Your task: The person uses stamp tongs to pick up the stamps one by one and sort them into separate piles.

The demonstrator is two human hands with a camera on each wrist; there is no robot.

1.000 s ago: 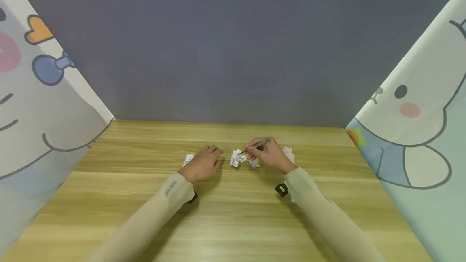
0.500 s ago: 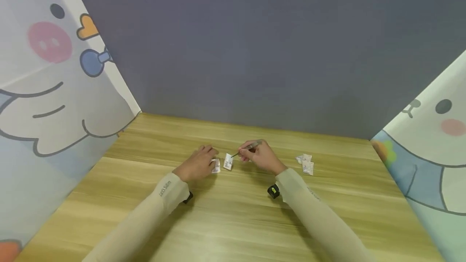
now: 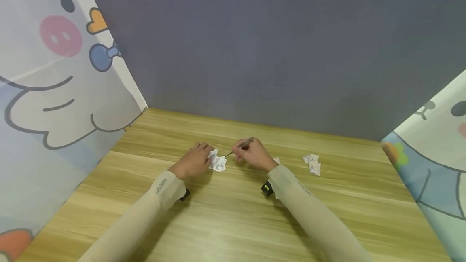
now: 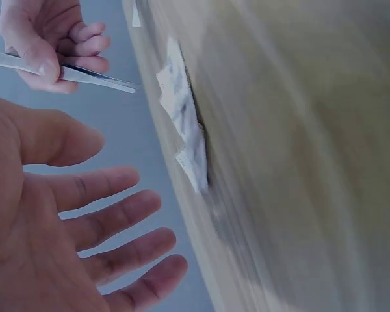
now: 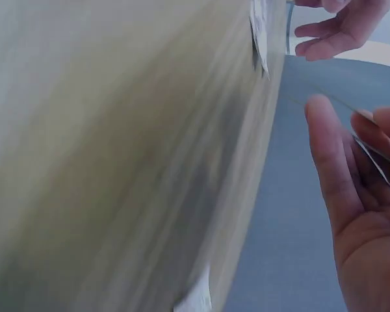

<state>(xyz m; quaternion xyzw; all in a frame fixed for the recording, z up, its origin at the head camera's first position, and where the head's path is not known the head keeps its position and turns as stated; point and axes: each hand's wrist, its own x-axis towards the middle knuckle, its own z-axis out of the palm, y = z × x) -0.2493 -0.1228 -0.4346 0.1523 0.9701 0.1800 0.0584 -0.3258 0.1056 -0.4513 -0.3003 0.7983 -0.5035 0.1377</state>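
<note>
My right hand [image 3: 253, 155] pinches a pair of metal tweezers [image 4: 71, 73] between thumb and fingers. The tweezers' tips point left, close beside a cluster of small white packets [image 3: 219, 163] with faint printing. In the left wrist view the tips stand a little apart from the packets [image 4: 183, 107], which overlap one another on the table. My left hand [image 3: 193, 161] hovers at the left side of this cluster, its fingers spread and relaxed, holding nothing; in the head view it overlaps the cluster's left edge.
Another group of white packets [image 3: 313, 165] lies on the wooden table [image 3: 233, 221] to the right. One more packet [image 3: 277, 160] shows partly behind my right wrist. A grey panel [image 3: 255, 51] rises at the table's far edge, with cartoon-printed walls [image 3: 109, 92] at both sides.
The head view has swung right. My right hand, with the tweezers, has moved left across the table, and a packet near its tips now lies against the packets by my left hand.
</note>
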